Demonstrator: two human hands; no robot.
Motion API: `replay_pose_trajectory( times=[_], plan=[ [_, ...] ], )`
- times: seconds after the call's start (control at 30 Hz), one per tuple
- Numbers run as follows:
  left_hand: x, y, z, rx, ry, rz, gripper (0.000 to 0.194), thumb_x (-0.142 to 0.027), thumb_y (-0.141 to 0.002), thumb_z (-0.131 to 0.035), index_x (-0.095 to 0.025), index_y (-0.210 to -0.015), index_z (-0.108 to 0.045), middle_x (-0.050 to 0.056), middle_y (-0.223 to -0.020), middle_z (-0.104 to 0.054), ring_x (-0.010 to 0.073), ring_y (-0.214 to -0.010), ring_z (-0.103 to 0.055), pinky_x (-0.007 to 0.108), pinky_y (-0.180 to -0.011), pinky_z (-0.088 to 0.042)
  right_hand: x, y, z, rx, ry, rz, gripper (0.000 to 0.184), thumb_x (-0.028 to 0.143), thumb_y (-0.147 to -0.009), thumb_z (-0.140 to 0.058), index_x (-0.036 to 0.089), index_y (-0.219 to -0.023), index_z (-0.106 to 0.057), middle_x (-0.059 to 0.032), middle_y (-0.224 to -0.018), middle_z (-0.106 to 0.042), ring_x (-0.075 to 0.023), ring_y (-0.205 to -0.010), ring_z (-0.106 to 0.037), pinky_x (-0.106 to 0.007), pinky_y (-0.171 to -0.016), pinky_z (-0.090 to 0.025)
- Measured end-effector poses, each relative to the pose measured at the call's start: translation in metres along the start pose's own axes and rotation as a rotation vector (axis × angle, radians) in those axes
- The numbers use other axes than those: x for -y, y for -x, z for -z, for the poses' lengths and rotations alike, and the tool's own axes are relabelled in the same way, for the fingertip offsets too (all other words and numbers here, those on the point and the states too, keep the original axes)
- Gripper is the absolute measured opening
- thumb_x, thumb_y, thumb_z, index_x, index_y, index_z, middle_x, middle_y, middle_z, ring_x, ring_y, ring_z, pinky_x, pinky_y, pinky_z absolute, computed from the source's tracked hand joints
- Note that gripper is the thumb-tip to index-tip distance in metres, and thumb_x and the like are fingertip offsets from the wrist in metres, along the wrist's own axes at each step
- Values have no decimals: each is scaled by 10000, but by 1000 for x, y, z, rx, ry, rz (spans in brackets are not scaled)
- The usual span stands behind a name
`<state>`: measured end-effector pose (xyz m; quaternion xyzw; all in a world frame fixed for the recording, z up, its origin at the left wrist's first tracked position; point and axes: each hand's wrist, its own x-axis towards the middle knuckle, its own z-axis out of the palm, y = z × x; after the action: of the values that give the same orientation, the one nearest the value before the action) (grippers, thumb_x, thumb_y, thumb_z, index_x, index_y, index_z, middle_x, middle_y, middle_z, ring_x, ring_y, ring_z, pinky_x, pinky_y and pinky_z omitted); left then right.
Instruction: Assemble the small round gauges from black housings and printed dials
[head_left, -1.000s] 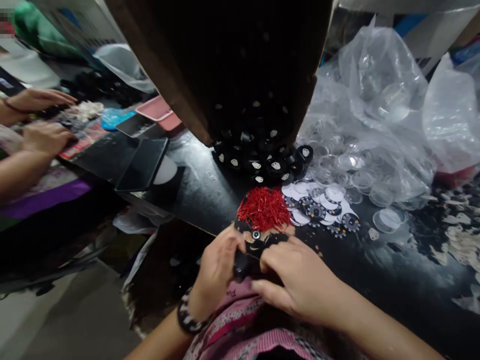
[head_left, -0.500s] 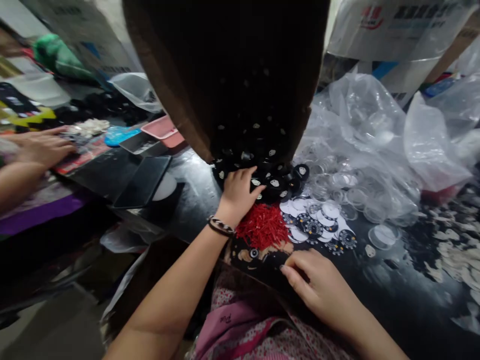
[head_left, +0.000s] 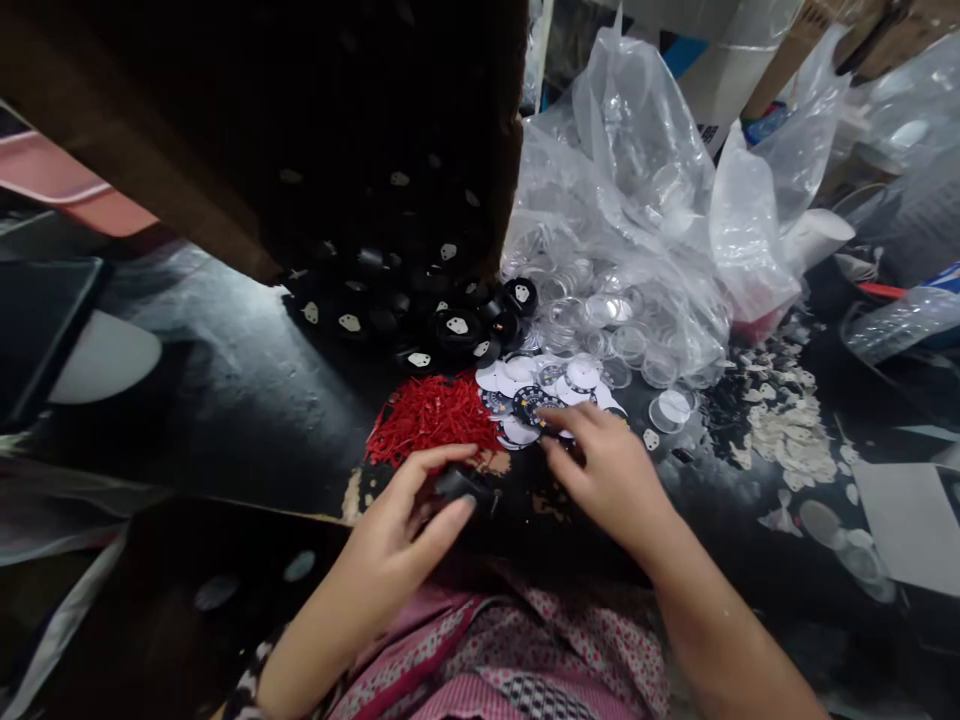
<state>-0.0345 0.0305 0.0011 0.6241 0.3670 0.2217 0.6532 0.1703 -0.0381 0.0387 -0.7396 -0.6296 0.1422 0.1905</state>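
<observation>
Left hand has withdrawn to the near edge of the surface, fingers curled around a partly hidden black part; right hand has reached the discs, fingers bent, hold indeterminable.

"How is the left hand posed?"

"Curved like a C, its gap facing the right hand. The index finger stretches along the far side and the thumb along the near side, tips apart. The remaining fingers are mostly hidden."

"And the right one?"

"Back upward, fingers bent and pointing forward and inward. Its thumb lies just nearer the body than its index fingertip; whether they pinch, I can't tell."

"The arms?"

"Both forearms are bare. The left forearm slants in from the lower left, the right forearm from the lower right, the hands well apart"
</observation>
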Motion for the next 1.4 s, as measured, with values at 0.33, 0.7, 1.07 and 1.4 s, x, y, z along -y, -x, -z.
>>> replay_pose_trajectory(
  times=[0.33, 0.7, 1.07, 1.4],
  plan=[
    [-4, 0, -22, -118, 984, 384, 243, -372, -968, -483, -209, -988, -663, 84, -1064, -745, 222, -958, -719, 333, -829, -581, -25, -7, -5, -254, 170, 86, 197, 216, -951, -572, 191, -1094, -707, -89, -1071, -690, -259, -966, -612, -416, -850, -452],
    [-11, -11, -31, -158, 1085, 309, 352, -455, -973, -442, -221, -1125, -656, 84, -1171, -711, 230, -1096, -657, 382, -915, -556, 14, 11, -26, -121, -337, -97, 184, 171, -871, -641, 202, -1052, -638, -46, -974, -692, -208, -880, -633, -354, -782, -483],
    [-7, 0, -50, -179, 850, 210, 290, -341, -898, -630, -305, -1181, -683, -6, -1329, -642, 201, -1280, -534, 249, -988, -502, 31, 7, -19, -203, -694, -219, 24, 231, -882, -606, 224, -903, -596, 12, -802, -653, -143, -718, -631, -273, -650, -502],
    [8, 5, -46, -143, 651, 151, 330, -315, -843, -695, -323, -1172, -674, -4, -1274, -663, 216, -1222, -577, 313, -1045, -460, 23, 11, -23, -89, -737, -291, 153, 288, -853, -639, 219, -813, -509, 30, -700, -584, -126, -610, -583, -246, -548, -469]
  ],
)
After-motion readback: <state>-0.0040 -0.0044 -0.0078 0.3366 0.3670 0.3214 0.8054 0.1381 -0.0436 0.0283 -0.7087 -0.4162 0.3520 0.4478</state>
